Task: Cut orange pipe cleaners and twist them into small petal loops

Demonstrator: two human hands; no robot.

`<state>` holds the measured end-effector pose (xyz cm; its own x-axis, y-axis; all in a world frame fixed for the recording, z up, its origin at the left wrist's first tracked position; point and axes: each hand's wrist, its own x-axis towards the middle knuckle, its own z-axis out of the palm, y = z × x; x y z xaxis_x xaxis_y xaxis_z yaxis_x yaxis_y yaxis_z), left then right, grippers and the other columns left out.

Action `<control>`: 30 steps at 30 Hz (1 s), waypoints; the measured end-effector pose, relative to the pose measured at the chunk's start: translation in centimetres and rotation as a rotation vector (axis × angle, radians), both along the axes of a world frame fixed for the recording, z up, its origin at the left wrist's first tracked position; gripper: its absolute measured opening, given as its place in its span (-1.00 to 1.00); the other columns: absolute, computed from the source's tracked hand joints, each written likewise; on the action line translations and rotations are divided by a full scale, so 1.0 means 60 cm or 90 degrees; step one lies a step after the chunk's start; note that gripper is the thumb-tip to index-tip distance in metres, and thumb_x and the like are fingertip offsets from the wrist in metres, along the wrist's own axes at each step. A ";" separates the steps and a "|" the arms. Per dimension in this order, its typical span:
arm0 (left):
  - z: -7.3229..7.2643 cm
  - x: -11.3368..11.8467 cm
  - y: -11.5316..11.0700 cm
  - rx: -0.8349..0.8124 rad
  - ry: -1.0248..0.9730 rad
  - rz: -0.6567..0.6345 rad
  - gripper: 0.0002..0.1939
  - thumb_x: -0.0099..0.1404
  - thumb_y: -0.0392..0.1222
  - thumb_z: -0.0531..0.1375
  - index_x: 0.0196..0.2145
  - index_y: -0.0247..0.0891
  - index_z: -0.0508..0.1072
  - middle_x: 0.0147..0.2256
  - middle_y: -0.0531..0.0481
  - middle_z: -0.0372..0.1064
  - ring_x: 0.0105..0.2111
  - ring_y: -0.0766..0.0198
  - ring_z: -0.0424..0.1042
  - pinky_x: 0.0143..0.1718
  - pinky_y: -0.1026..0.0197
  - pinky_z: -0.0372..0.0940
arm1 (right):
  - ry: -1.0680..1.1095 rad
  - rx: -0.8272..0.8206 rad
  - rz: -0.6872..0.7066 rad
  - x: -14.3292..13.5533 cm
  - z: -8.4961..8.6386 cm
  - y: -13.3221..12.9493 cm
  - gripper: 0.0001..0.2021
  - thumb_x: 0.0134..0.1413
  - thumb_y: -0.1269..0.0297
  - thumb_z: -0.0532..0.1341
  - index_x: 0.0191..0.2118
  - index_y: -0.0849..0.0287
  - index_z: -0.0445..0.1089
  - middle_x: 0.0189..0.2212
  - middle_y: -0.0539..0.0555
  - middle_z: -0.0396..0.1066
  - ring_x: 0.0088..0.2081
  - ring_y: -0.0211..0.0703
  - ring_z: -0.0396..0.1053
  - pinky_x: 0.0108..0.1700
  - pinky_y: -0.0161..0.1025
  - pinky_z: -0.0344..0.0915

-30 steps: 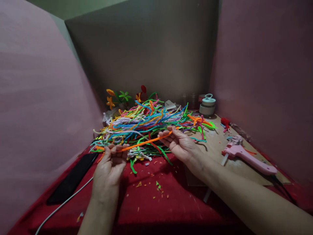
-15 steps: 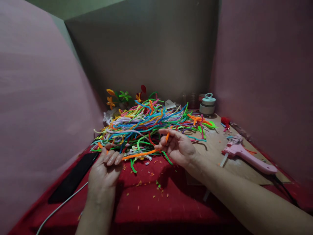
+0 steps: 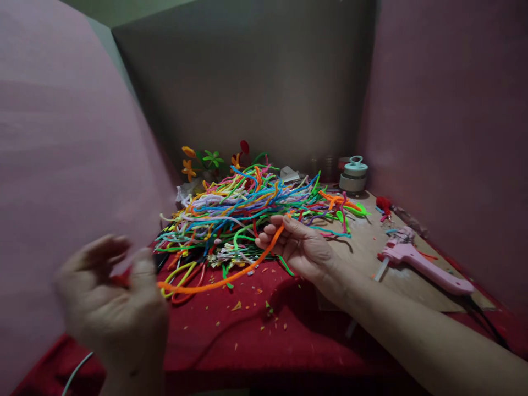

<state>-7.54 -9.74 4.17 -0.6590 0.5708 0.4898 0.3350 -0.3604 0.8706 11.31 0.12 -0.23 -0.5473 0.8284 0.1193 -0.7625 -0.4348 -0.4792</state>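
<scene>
An orange pipe cleaner [image 3: 231, 279] stretches in a shallow sag between my two hands. Its far end is pinched between the thumb and index finger of my right hand [image 3: 305, 247], and the stem crosses the other, loosely curled fingers. My left hand [image 3: 119, 302], slightly smeared by motion, is raised at the left with fingers curled around the other end; a bit of orange shows between its thumb and fingers. Behind both hands lies a large heap of multicoloured pipe cleaners [image 3: 247, 206]. Yellow and red loops [image 3: 183, 275] lie at its front left, partly behind the orange stem.
A pink glue gun [image 3: 429, 268] with a glue stick lies on a brown board [image 3: 363, 269] at the right. A lidded jar [image 3: 353, 175] and pipe-cleaner flowers [image 3: 202, 159] stand at the back. Orange scraps litter the red cloth [image 3: 256, 341]. Walls rise on both sides.
My left hand has moved left and nearer the camera, drawing out a longer stretch of the orange pipe cleaner. The yellow and red loops now show. My right hand has stayed nearly in place.
</scene>
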 end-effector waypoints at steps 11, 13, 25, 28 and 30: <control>-0.029 0.119 0.092 -0.204 0.372 -0.279 -0.93 0.09 -0.19 0.21 -0.44 -0.22 0.41 -0.47 0.02 0.39 -0.48 0.29 0.33 -0.42 0.29 0.15 | -0.048 0.003 -0.061 -0.008 -0.011 0.010 -0.89 -0.13 0.38 0.27 -0.38 0.24 0.48 -0.61 -0.05 0.35 -0.55 -0.39 0.24 -0.46 -0.41 0.19; -0.027 0.118 0.102 -0.217 0.370 -0.314 -0.91 0.15 -0.20 0.14 -0.47 -0.24 0.39 -0.50 0.05 0.37 -0.51 0.32 0.30 -0.44 0.30 0.15 | -0.044 0.033 -0.053 -0.007 -0.016 0.017 -0.86 -0.10 0.35 0.25 -0.34 0.23 0.47 -0.61 -0.04 0.34 -0.55 -0.38 0.23 -0.46 -0.40 0.20; -0.010 0.091 0.143 -0.185 0.464 -0.372 -0.89 0.14 -0.25 0.13 -0.52 -0.28 0.39 -0.55 0.11 0.30 -0.49 0.39 0.25 -0.43 0.36 0.14 | -0.033 0.001 -0.171 0.002 -0.009 0.036 -0.95 -0.18 0.46 0.28 -0.51 0.24 0.39 -0.62 -0.05 0.35 -0.60 -0.36 0.27 -0.50 -0.37 0.28; -0.013 0.089 0.152 -0.196 0.425 -0.412 -0.87 0.16 -0.21 0.12 -0.49 -0.28 0.39 -0.53 0.10 0.31 -0.48 0.38 0.26 -0.43 0.36 0.16 | -0.056 0.004 -0.182 0.004 -0.011 0.039 -0.93 -0.20 0.44 0.30 -0.52 0.26 0.38 -0.62 -0.04 0.34 -0.59 -0.36 0.28 -0.49 -0.36 0.31; -0.019 0.090 0.157 -0.194 0.355 -0.459 -0.86 0.17 -0.16 0.12 -0.39 -0.27 0.40 -0.48 0.08 0.35 -0.46 0.36 0.31 -0.41 0.34 0.20 | -0.088 0.021 -0.194 0.003 -0.012 0.040 -0.91 -0.22 0.42 0.32 -0.52 0.27 0.38 -0.63 -0.04 0.34 -0.61 -0.37 0.27 -0.51 -0.36 0.31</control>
